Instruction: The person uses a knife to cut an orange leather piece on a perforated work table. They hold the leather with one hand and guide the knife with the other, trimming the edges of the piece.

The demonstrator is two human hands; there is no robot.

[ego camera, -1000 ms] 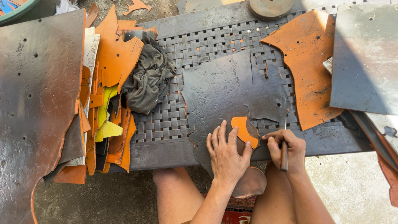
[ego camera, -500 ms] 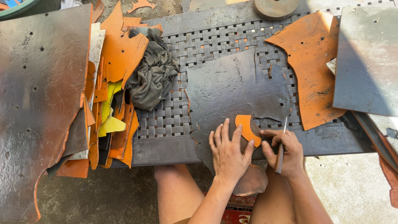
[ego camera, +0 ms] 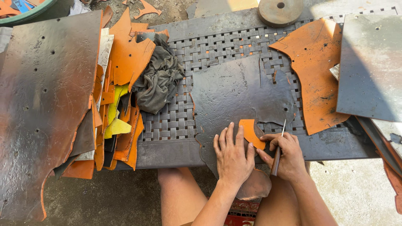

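At the near edge of the worktop [ego camera: 176,152], the left hand [ego camera: 233,155] lies flat, fingers spread, pressing an orange template [ego camera: 251,133] onto a dark leather sheet [ego camera: 238,92]. The right hand [ego camera: 289,157] is closed around a knife [ego camera: 278,152] just right of the template, nearest its right edge. The knife's long axis runs near to far, blade tip pointing away from the person. The template's long axis runs from far-left to near-right. Beyond, the leather spreads over the woven surface.
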